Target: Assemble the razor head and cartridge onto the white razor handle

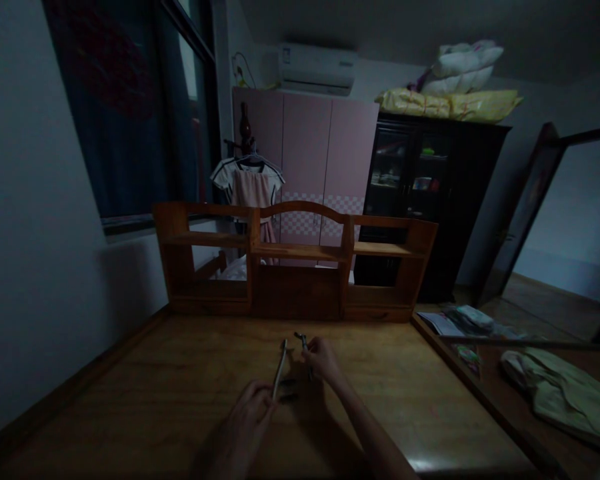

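Note:
My left hand is closed around the lower end of a thin pale stick, which slants up and away and has a small dark head like a toothbrush's. To its right, my right hand pinches a slim dark-and-silver handled tool with a short angled head, its exact kind unclear in the dim light. The two held things are apart. Between the hands, a small dark object and another dark piece lie on the wooden tabletop; they are too dark to name.
A wooden shelf unit stands along the far edge of the tabletop. On the right, a raised wooden edge separates it from a lower surface holding a pale green garment and papers. A wall rises on the left.

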{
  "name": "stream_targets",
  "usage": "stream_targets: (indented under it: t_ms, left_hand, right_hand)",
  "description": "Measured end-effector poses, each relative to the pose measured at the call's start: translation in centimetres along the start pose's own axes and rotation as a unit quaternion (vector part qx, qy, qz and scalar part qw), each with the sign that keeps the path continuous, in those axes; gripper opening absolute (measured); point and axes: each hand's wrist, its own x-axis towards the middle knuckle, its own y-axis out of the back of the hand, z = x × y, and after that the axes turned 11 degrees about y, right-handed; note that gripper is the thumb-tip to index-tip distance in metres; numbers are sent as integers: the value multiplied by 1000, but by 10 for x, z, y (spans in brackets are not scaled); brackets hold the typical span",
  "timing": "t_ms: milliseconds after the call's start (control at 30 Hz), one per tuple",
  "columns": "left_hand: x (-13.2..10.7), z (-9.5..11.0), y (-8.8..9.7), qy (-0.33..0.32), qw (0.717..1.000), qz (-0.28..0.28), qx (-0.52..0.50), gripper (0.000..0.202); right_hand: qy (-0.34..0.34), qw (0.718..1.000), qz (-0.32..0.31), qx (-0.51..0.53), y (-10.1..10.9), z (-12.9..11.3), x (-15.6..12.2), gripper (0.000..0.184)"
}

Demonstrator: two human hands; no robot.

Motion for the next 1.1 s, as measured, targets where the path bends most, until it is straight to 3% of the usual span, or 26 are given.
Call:
stream_targets:
  t_ms: [133, 267, 367, 467, 633, 700, 867, 1000, 1100]
  left_hand:
    - [56, 7, 10, 1, 999, -7, -41, 9]
    - [128, 20, -15, 18, 982, -54, -179, 20]
    - [160, 18, -40, 32, 956, -100, -273, 34]
    - [168, 3, -56, 62, 924, -130, -355, 54]
    - [169, -20, -59, 171, 872, -125, -441, 44]
    - [171, -24, -59, 179, 851, -130, -477, 49]
    - [170, -26, -67, 100, 808, -171, -556, 43]
    - [167, -15, -67, 137, 759, -247, -587, 38]
    - [168, -8, -63, 134, 756, -264, -584, 34]
  right_hand:
    - [65, 989, 120, -55, 34, 10, 25, 22]
    - [115, 973, 196, -36, 43, 32, 39, 29]
    - [126, 973, 192, -10, 33, 50, 37, 27]
    - [153, 971, 173, -62, 28, 58, 35, 17]
    - [202, 937, 195, -209, 35, 55, 43, 11]
    - [212, 939, 180, -201, 34, 57, 46, 14]
    - [228, 963, 58, -128, 17, 60, 42, 27]
    - [229, 970, 14, -85, 13, 45, 32, 28]
    - [238, 969, -16, -70, 16, 34, 28, 21]
